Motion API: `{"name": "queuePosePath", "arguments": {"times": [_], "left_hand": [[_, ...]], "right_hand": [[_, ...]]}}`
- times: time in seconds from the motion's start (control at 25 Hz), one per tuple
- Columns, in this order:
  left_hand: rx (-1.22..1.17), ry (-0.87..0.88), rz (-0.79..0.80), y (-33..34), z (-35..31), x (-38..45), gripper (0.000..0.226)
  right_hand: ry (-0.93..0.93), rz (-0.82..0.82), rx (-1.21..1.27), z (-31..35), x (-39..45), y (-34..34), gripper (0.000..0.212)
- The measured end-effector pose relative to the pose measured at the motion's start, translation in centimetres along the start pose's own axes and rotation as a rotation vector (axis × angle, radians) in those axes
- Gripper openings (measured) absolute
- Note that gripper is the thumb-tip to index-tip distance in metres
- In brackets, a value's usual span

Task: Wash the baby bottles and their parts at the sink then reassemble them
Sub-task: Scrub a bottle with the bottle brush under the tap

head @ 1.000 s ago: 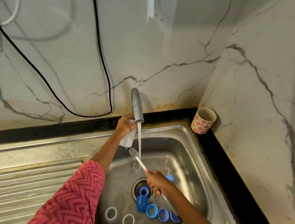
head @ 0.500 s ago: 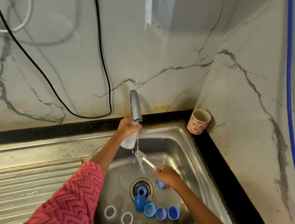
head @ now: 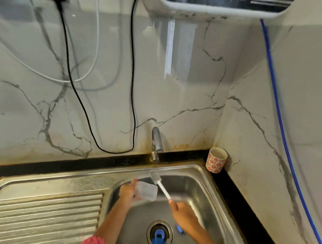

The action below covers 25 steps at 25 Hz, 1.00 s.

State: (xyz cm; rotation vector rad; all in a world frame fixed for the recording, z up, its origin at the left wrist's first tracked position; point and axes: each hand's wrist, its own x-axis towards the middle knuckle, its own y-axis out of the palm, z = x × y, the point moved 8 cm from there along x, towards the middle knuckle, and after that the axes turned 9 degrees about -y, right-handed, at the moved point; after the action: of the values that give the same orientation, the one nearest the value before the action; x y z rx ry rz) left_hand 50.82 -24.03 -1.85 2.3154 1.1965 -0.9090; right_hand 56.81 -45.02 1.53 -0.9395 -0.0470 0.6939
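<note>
My left hand (head: 127,191) gripped one bottle (head: 146,191), lowered from tap (head: 156,141), right hand (head: 183,213) gripped one brush (head: 159,183), mid-frame.

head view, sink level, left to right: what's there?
Ribbed steel draining board → left hand → clear plastic baby bottle → white bottle brush → right hand → red-flowered paper cup → blue hose.
</note>
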Motion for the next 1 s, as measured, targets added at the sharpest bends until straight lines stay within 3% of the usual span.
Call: {"name": "queuePosePath", "arguments": {"times": [0.2, 0.44, 0.56, 0.8, 1.0], "left_hand": [[-0.147, -0.029, 0.095, 1.0, 0.9, -1.8, 0.040], [-0.404, -0.044, 0.212, 3.7, 3.7, -4.8, 0.038], [-0.504, -0.041, 0.088, 1.7, 4.1, -5.0, 0.035], [-0.342, 0.016, 0.046, -0.5, 3.9, -5.1, 0.030], [-0.491, -0.056, 0.145, -0.9, 6.0, -3.2, 0.036]], "right_hand": [[-0.108, -0.027, -0.257, 1.8, -2.2, 0.7, 0.051], [-0.025, -0.103, -0.112, 1.6, -1.8, 0.4, 0.057], [-0.095, -0.049, -0.216, 3.1, -2.6, 2.5, 0.054], [-0.062, -0.136, -0.210, 2.8, -3.4, 0.9, 0.059], [-0.130, -0.067, -0.319, 4.2, -4.2, 5.0, 0.056]]}}
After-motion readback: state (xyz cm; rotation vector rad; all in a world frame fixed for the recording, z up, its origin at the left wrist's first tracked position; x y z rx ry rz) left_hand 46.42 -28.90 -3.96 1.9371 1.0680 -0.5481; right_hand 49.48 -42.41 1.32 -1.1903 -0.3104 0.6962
